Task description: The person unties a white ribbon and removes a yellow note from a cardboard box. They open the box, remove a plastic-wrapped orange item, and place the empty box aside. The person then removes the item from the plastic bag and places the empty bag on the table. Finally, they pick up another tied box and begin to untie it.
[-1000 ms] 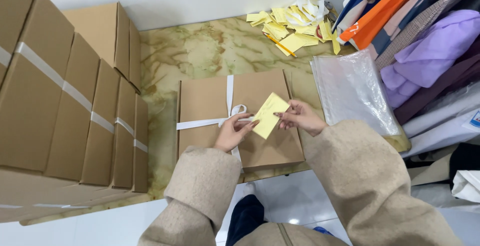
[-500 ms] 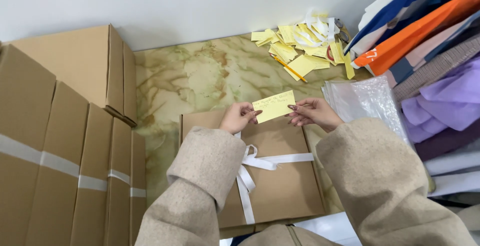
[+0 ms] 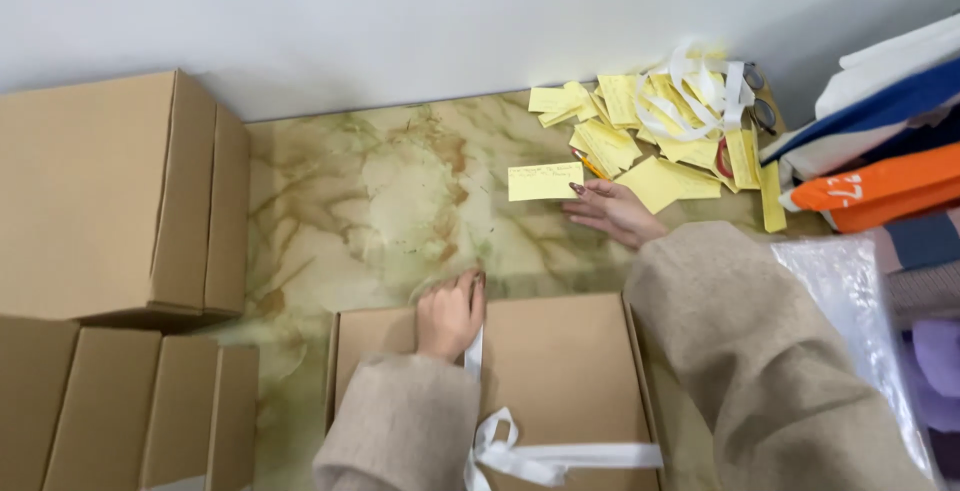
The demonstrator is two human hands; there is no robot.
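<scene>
Right hand [image 3: 612,211] lies flat and open on the marble table [image 3: 380,201], fingertips touching the right edge of the yellow note [image 3: 545,181], which sits just left of the hand. The pile of yellow slips [image 3: 650,131] lies just right of that note. Left hand [image 3: 450,313], loosely curled and gripping nothing, rests on the cardboard box [image 3: 560,361] by its white ribbon [image 3: 520,456], nearer than the note.

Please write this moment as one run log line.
left hand: on box | right hand: fingers touch note | ribbon: tied
</scene>
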